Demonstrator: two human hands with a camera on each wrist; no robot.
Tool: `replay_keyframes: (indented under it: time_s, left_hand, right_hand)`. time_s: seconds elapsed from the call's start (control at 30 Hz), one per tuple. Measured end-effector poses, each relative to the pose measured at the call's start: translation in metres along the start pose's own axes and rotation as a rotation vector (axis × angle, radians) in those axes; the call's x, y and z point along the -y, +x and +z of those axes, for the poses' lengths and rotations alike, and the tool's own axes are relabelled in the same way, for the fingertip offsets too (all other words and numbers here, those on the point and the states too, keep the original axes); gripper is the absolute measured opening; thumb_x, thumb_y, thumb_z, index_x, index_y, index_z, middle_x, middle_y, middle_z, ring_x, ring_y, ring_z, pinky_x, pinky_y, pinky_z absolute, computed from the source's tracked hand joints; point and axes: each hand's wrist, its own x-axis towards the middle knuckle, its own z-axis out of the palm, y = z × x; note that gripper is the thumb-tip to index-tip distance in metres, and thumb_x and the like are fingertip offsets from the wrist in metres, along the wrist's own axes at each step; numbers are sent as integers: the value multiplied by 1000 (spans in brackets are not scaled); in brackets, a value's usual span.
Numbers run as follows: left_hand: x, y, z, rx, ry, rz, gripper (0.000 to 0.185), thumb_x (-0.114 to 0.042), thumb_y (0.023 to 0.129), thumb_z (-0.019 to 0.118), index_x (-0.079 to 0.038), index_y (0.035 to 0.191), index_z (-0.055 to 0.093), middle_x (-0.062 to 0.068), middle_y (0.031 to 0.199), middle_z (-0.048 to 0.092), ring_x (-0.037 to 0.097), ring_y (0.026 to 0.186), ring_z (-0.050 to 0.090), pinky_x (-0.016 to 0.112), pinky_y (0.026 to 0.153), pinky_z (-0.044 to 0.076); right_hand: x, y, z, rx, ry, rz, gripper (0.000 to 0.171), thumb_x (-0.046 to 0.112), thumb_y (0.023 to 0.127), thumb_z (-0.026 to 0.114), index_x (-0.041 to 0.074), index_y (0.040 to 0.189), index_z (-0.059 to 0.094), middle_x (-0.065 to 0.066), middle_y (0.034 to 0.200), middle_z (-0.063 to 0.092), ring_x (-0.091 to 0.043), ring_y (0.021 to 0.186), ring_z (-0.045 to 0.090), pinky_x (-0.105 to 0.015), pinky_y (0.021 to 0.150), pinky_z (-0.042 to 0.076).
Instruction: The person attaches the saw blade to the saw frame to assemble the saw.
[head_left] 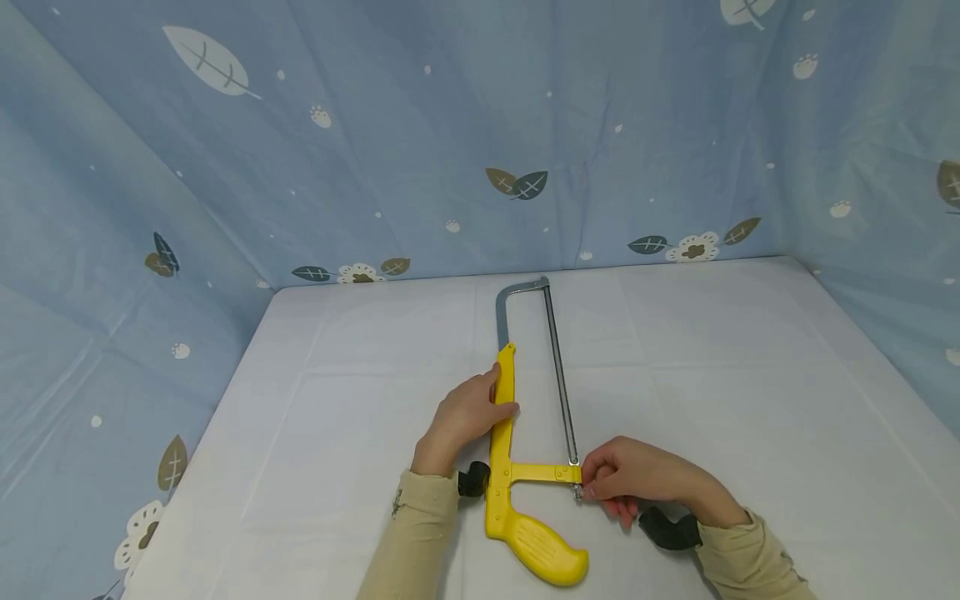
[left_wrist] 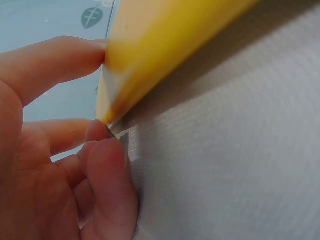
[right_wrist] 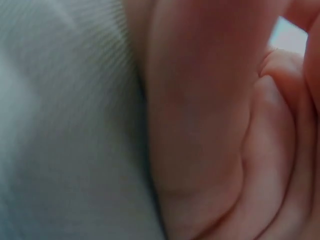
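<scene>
A hacksaw (head_left: 500,450) with a yellow frame and handle lies on the white cloth, its grey metal bow pointing to the back. Its straight blade (head_left: 558,367) runs along the right side, from the bow's tip down to the yellow cross arm. My left hand (head_left: 465,412) holds the yellow frame bar between thumb and fingers; in the left wrist view the yellow bar (left_wrist: 165,45) passes between them. With thumb and fingertips, my right hand (head_left: 648,475) pinches the small metal tension nut (head_left: 577,492) below the cross arm. Curled fingers (right_wrist: 270,135) fill much of the right wrist view and hide the nut.
The white cloth (head_left: 360,417) covers the table under the saw. A blue curtain (head_left: 420,150) with leaf and flower prints hangs behind and at both sides. Black wrist straps (head_left: 670,530) show by both sleeves.
</scene>
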Motion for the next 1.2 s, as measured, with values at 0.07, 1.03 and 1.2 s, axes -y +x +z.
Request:
replay_keyframes:
  time_s: [0.07, 1.03, 1.2]
  left_hand:
    - [0, 0, 0, -1, -1, 2, 74, -39, 83, 59, -13, 142, 24, 6, 129, 46, 16, 95, 48, 35, 84, 39]
    - [0, 1, -1, -7, -16, 19, 74, -39, 82, 60, -12, 142, 25, 5, 123, 51, 15, 85, 49, 32, 78, 40]
    - [0, 0, -1, -3, -19, 15, 74, -38, 82, 59, -12, 142, 25, 6, 124, 50, 16, 88, 49, 34, 80, 40]
  right_hand:
    - [0, 0, 0, 14, 6, -7, 14, 20, 84, 61, 7, 88, 64, -5, 55, 56, -16, 42, 53, -23, 39, 41]
    - [-1, -1, -2, 30, 13, -28, 15, 20, 86, 58, 7, 91, 63, -6, 55, 56, -17, 43, 53, -24, 39, 42]
    - [-2, 0, -1, 18, 10, -25, 14, 20, 85, 58, 7, 90, 63, -6, 55, 56, -18, 42, 53, -25, 39, 42]
